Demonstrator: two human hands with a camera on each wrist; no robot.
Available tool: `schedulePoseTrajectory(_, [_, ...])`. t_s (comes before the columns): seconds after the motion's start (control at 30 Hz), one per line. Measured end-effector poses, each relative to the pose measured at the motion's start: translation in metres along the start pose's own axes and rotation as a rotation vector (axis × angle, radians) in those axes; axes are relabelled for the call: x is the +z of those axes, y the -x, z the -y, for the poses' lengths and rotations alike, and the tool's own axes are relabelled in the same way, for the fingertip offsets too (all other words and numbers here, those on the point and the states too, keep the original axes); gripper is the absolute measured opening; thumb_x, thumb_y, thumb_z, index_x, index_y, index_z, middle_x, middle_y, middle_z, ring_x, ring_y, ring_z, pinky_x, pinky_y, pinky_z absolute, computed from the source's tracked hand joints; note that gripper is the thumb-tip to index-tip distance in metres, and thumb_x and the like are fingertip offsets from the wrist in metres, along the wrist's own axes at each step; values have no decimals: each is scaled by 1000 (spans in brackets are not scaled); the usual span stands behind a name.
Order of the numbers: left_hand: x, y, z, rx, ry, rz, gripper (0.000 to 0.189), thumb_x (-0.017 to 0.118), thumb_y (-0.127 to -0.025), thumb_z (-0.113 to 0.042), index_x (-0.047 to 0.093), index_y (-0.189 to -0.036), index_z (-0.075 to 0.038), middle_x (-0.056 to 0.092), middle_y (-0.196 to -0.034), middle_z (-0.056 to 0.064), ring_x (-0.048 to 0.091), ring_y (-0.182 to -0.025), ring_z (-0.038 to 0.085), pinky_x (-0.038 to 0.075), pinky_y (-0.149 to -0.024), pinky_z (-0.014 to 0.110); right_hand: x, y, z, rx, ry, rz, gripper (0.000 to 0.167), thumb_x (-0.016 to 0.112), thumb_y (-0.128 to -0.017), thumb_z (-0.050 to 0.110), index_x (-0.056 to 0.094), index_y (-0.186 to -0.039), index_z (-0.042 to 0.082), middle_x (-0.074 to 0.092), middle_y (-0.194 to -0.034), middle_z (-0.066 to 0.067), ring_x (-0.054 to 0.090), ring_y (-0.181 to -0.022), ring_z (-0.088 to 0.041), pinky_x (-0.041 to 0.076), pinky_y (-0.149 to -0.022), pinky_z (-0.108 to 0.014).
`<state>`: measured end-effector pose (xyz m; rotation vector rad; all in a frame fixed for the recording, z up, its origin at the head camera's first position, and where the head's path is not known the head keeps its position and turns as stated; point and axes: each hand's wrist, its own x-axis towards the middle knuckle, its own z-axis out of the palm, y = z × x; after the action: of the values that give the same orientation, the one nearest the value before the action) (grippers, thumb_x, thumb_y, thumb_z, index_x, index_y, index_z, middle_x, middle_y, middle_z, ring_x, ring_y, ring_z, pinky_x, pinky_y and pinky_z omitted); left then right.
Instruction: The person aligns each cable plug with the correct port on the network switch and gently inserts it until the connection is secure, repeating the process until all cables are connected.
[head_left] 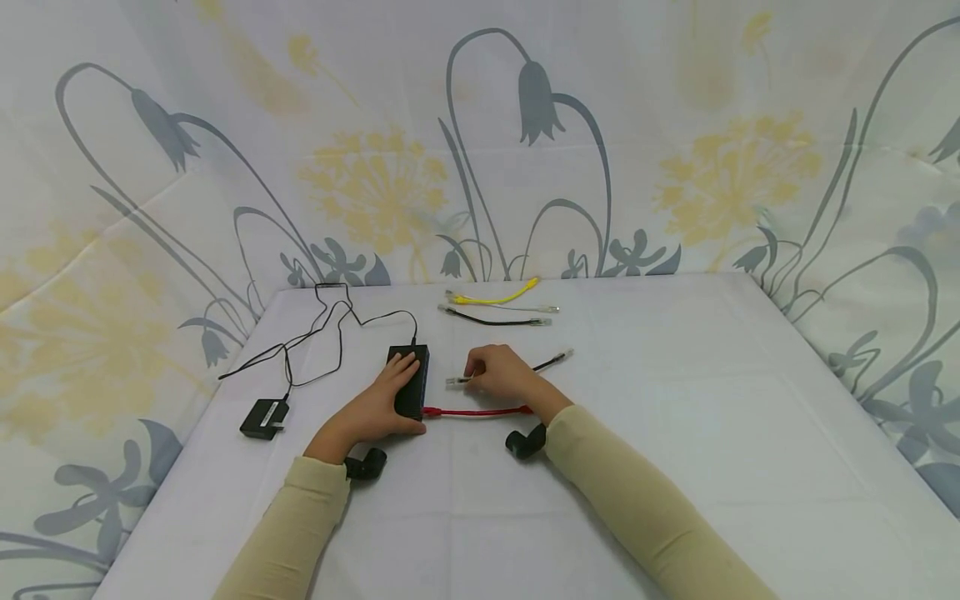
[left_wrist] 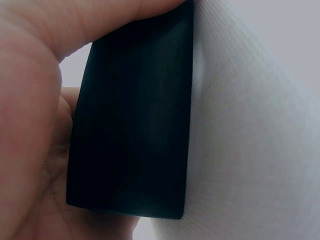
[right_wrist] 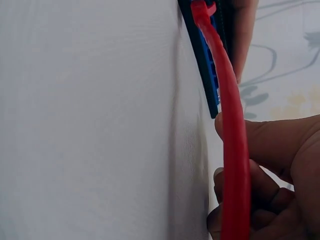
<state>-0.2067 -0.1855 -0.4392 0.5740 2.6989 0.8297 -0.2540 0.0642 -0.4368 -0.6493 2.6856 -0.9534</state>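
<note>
A black network switch (head_left: 410,392) stands left of centre, with a row of blue ports (right_wrist: 209,60) along its right side. My left hand (head_left: 384,406) grips it, fingers over the top and thumb at the near end; in the left wrist view its dark face (left_wrist: 132,120) shows beside the thumb. A red network cable (head_left: 476,412) runs rightward from the port nearest me. Just right of the switch, my right hand (head_left: 504,372) pinches a black network cable (head_left: 551,362) near its left plug (head_left: 454,382), which points at the switch. The right wrist view hides that plug.
Farther back lie a yellow cable (head_left: 498,299), a thin white cable (head_left: 517,307) and another black cable (head_left: 495,322). A thin power cord (head_left: 339,350) winds from the switch's far end to a black power adapter (head_left: 264,418) on the left. Patterned cloth (head_left: 480,167) surrounds the white table.
</note>
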Motion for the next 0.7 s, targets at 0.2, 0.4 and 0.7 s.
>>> schedulePoseTrajectory(0.2, [1, 0, 1, 4, 1, -3, 108, 83, -74, -39, 18, -157, -16, 5, -165, 2, -5, -152, 29, 20, -115, 60, 4, 3, 0, -18, -17, -14, 8, 76, -83, 20, 70, -87, 16, 68, -85, 4, 58, -78, -10, 47, -70, -26])
schedulePoseTrajectory(0.4, [2, 0, 2, 1, 2, 2, 109, 83, -74, -41, 17, -157, -16, 4, -165, 1, -6, -152, 29, 20, -115, 61, 6, 6, 2, -23, -21, -26, 8, 77, -82, 20, 71, -86, 16, 69, -85, 5, 59, -79, -8, 47, -72, -25])
schedulePoseTrajectory(0.7, [0, 1, 1, 8, 12, 0, 109, 83, -74, -41, 17, -157, -15, 5, -165, 2, -6, -152, 29, 19, -116, 60, 10, 7, 7, -28, -24, -35, 8, 79, -81, 23, 74, -85, 19, 71, -81, 9, 58, -79, -8, 47, -73, -26])
